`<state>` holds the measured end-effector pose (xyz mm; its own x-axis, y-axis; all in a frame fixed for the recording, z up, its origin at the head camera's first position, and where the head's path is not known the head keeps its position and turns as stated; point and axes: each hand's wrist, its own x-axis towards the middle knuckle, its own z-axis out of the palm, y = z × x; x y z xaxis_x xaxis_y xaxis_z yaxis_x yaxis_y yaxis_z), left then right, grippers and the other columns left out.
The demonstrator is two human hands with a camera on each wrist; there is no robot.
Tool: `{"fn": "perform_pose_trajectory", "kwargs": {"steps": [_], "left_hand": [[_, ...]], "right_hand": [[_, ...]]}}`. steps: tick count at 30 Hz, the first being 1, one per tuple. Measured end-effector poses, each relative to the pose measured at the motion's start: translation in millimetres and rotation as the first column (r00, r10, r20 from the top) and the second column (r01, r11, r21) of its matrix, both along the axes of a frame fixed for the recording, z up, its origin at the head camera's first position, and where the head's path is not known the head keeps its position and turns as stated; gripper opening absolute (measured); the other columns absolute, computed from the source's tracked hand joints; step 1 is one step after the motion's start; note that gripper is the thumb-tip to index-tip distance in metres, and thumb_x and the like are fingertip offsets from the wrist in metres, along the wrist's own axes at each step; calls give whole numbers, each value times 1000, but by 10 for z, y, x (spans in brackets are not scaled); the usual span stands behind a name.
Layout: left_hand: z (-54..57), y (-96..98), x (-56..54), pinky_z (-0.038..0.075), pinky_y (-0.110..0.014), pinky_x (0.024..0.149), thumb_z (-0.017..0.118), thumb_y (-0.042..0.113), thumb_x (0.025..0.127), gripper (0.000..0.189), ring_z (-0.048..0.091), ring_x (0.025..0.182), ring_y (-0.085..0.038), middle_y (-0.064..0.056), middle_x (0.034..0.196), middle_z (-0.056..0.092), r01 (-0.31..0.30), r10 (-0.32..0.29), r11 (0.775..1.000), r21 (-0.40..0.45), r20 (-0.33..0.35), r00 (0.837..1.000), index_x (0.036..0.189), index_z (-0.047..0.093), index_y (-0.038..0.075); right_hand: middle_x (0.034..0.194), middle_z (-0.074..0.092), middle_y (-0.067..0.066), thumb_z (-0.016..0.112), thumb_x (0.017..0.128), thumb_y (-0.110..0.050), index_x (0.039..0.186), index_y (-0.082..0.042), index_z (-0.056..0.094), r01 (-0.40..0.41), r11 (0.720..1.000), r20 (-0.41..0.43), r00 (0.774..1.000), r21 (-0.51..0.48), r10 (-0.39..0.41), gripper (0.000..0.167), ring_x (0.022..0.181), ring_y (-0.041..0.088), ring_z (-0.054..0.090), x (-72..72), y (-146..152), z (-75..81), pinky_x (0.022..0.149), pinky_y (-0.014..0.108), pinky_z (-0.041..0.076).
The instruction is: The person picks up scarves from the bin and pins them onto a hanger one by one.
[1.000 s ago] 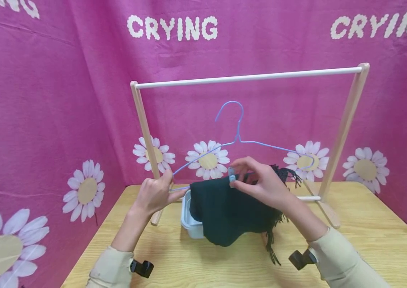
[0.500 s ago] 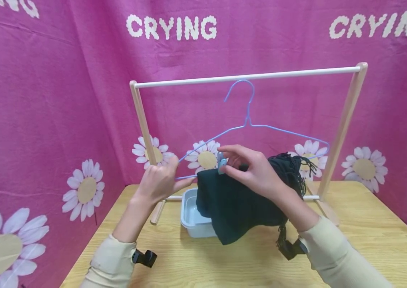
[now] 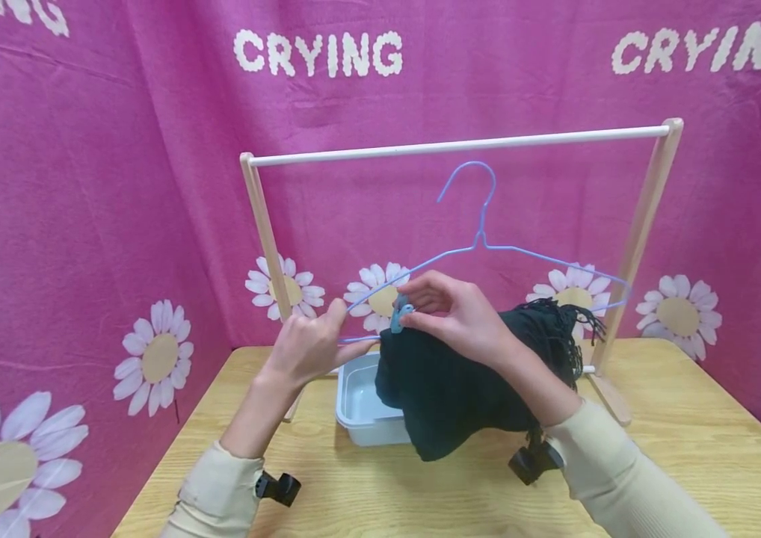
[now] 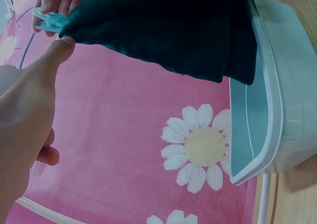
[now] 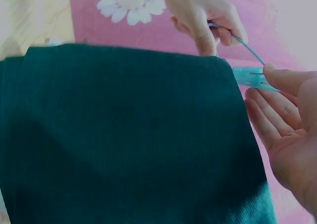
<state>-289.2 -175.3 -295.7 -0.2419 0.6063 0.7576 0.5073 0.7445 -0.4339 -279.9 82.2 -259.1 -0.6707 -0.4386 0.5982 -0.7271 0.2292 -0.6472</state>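
Observation:
In the head view a blue wire hanger (image 3: 481,221) is held up in front of the rack, its hook below the rail. My left hand (image 3: 306,345) grips the hanger's left end, thumb at the top left corner of a dark fringed scarf (image 3: 454,396) draped over its lower wire. My right hand (image 3: 464,317) pinches a light blue clothespin (image 3: 397,317) between thumb and fingers at that corner, close to the left thumb. The left wrist view shows the clothespin (image 4: 52,22) at the scarf's edge. The right wrist view has the scarf (image 5: 129,135) filling most of the picture.
A pale plastic basin (image 3: 377,432) stands on the wooden table (image 3: 367,493), partly behind the scarf. Behind it is a rack with a white rail (image 3: 461,146) and wooden posts (image 3: 649,209). A pink daisy-print cloth (image 3: 327,104) hangs at the back and left.
The hanger and scarf have shifted right; the hook rose towards the rail, then dropped slightly. My right hand has carried the clothespin left along the scarf's top edge, nearer my left hand.

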Motion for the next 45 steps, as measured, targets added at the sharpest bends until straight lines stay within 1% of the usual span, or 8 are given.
{"fn": "perform_pose_trajectory", "kwargs": {"steps": [6, 15, 21, 28, 34, 39, 42, 45], "left_hand": [[14, 62, -12, 23, -19, 39, 87, 52, 68, 60, 26, 37, -8, 1, 48, 35, 17, -17, 1000, 4, -46, 999, 79, 50, 6], [-38, 131, -47, 22, -20, 36, 88, 55, 63, 66, 22, 36, -8, 0, 46, 33, 25, -23, 1000, 12, -166, 986, 73, 45, 7], [-57, 92, -27, 21, -21, 37, 88, 57, 62, 66, 23, 36, -8, 0, 46, 34, -1, 2, 1000, 10, -157, 988, 73, 46, 7], [-183, 47, 55, 17, -18, 38, 91, 56, 58, 68, 19, 37, -6, 2, 46, 31, -3, 6, 1000, 21, -160, 987, 72, 46, 7], [-158, 109, 42, 19, -18, 39, 92, 50, 60, 64, 20, 38, -5, 2, 48, 33, 43, -39, 998, 39, -94, 995, 76, 48, 7], [-126, 81, -31, 19, -18, 40, 92, 46, 62, 61, 19, 40, -5, 2, 48, 33, 49, -46, 997, 52, -61, 997, 78, 49, 6], [-123, 46, -35, 17, -16, 40, 92, 45, 62, 61, 16, 41, -4, 2, 48, 31, 48, -45, 996, 70, -53, 998, 74, 47, 7], [-125, 11, -25, 15, -15, 41, 92, 44, 62, 61, 14, 42, -3, 4, 48, 27, 50, -48, 996, 75, -32, 998, 71, 44, 8]], "right_hand": [[103, 74, 6, 80, 84, -15, 116, -9, 68, 43, 999, 74, 996, 3, -43, 35, 89, 14, 71, -13, 14, 13, 83, 22, 56], [98, 74, 2, 77, 86, -21, 106, -13, 71, 93, 995, 97, 990, 47, -97, 22, 89, 16, 69, -40, 16, 6, 86, 34, 56], [98, 73, 1, 76, 87, -19, 101, -14, 71, 77, 996, 101, 992, 44, -82, 15, 91, 16, 68, -42, -57, -54, 89, 39, 55], [98, 74, 3, 75, 88, -14, 103, -11, 71, 29, 998, 111, 993, 52, -35, 16, 91, 15, 68, 9, -172, -208, 88, 36, 57], [109, 73, 4, 74, 89, -17, 120, -10, 67, 49, 993, 114, 992, 103, -61, 33, 99, 18, 70, 30, -95, -245, 92, 37, 56], [124, 68, 5, 77, 86, -13, 132, -10, 60, 61, 991, -77, 996, 117, -53, 49, 112, 21, 68, 65, 65, -282, 97, 37, 53], [115, 71, 1, 76, 86, -8, 124, -11, 65, 48, 994, -247, 969, 103, -21, 40, 105, 14, 69, 116, 221, -327, 94, 32, 55], [103, 73, -1, 76, 84, -1, 113, -12, 70, -14, 993, -350, 935, 115, 54, 31, 96, 8, 69, 197, 373, -353, 87, 26, 55]]}}
